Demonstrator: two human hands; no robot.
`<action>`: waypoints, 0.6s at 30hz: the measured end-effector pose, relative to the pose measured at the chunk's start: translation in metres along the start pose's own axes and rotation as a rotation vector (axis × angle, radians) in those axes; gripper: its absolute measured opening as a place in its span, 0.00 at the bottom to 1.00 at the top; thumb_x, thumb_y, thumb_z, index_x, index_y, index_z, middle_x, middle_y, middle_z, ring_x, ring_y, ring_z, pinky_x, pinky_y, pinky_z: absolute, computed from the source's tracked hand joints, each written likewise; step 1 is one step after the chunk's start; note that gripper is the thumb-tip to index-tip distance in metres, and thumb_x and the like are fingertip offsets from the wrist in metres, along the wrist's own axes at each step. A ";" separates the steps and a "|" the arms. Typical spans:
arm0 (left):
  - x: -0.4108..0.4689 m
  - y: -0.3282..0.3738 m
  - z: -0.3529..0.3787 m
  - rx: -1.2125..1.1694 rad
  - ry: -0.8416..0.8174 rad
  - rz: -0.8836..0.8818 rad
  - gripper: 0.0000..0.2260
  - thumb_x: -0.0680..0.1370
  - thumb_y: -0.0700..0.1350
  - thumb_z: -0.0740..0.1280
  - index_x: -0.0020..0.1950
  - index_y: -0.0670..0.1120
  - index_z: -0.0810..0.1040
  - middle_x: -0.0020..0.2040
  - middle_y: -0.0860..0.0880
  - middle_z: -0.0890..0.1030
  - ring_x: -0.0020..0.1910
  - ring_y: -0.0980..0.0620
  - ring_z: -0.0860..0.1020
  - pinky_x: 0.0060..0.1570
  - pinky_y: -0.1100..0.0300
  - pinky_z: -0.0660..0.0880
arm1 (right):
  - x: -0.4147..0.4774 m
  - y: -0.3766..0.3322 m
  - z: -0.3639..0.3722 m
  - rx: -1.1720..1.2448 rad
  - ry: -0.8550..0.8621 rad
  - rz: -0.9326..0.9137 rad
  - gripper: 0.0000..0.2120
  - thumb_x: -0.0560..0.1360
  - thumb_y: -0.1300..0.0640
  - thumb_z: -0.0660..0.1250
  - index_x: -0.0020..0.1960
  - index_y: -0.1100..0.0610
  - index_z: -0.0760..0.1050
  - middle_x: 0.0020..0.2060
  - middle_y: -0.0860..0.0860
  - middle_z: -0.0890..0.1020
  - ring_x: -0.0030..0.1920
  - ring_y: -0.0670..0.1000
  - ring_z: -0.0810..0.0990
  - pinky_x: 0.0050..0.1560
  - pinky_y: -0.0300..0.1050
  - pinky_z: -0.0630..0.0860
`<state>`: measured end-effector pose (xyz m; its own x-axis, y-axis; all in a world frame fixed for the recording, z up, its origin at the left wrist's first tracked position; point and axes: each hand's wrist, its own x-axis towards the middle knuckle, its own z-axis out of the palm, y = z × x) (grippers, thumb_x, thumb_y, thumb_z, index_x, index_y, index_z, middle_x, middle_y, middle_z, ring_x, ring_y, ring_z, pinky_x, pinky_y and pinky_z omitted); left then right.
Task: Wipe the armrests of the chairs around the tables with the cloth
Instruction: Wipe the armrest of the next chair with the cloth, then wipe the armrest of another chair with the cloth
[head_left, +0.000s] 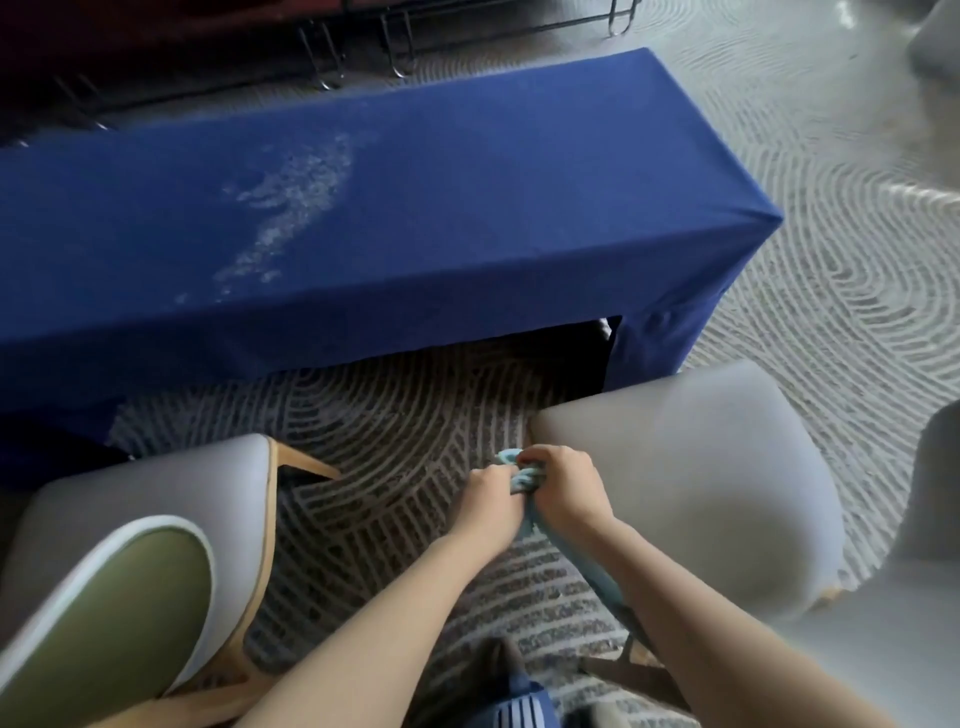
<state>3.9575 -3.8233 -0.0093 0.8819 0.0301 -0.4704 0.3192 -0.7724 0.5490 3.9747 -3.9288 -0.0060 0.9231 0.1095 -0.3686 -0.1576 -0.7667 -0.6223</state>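
Two hands meet low in the gap between two chairs, both bunched round a crumpled light blue cloth. The left hand has its fingers curled into the wad from the left. The right hand grips it from the right with the knuckles up, and the two fists sit close together. A tail of the cloth hangs down beneath the right forearm.

The bundle is just at the near-left edge of the grey upholstered chair on the right, whose rounded seat fills the space beside the right hand. Whether the cloth touches that seat cannot be told. More grey padding rises at the right border, too blurred to say which part it is.

On the left stands a grey chair with a pale wooden frame, its olive-green back pad with white piping close to the camera. Ahead, a long worktop draped in dark blue fabric runs across the view, with a pale speckled smear on its top. Its drape is cut open near the right end, and it is dark beneath.

Under everything lies a grey carpet with a curved striped pattern. Chrome wire legs of other furniture stand beyond the worktop. At the bottom edge, a dark blue slipper with white stripes shows between the forearms.
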 end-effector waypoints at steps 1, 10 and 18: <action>-0.005 0.000 -0.008 -0.024 0.033 0.000 0.12 0.77 0.41 0.57 0.50 0.46 0.81 0.48 0.42 0.81 0.48 0.41 0.79 0.45 0.54 0.75 | -0.002 -0.007 -0.003 0.015 0.007 -0.060 0.19 0.68 0.66 0.64 0.55 0.52 0.82 0.50 0.53 0.84 0.52 0.55 0.81 0.51 0.47 0.76; -0.102 0.002 -0.059 -0.320 0.358 -0.043 0.10 0.79 0.44 0.58 0.45 0.48 0.78 0.42 0.47 0.81 0.42 0.48 0.79 0.40 0.52 0.75 | -0.051 -0.069 -0.022 0.075 -0.022 -0.527 0.23 0.67 0.72 0.64 0.58 0.58 0.80 0.55 0.51 0.83 0.56 0.51 0.80 0.49 0.29 0.66; -0.222 -0.001 -0.077 -0.412 0.594 -0.107 0.11 0.80 0.44 0.59 0.59 0.51 0.77 0.48 0.50 0.82 0.46 0.51 0.80 0.48 0.51 0.76 | -0.128 -0.108 -0.014 0.148 -0.181 -0.850 0.28 0.64 0.71 0.69 0.63 0.58 0.77 0.57 0.51 0.80 0.56 0.48 0.77 0.53 0.20 0.62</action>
<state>3.7884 -3.7803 0.1474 0.8407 0.5216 -0.1455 0.4153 -0.4485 0.7914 3.8782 -3.8690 0.1187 0.6806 0.7141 0.1641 0.5022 -0.2916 -0.8141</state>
